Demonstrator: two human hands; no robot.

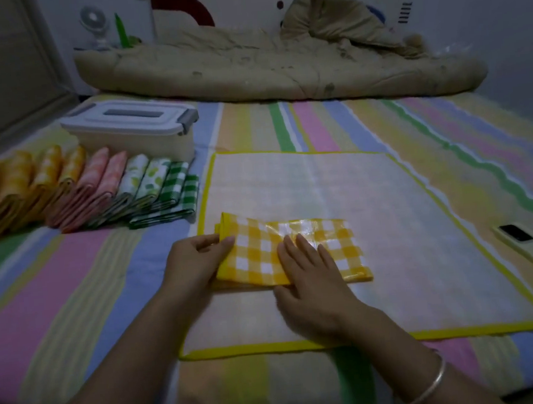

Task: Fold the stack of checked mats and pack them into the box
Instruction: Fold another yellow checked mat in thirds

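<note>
Fingers and thumb of the left grip curl round the left end of the folded yellow checked mat; the right grip, released, lies flat on it, straight fingers pressing its middle and near edge. The mat rests on the near left part of a spread mat, pale face up with a yellow border, which lies on the striped bed; a bangle circles the right wrist. Further left a row of folded mats leans in yellow, pink, leaf print and green check, just before the lidded box; a quilt lies at the far end.
</note>
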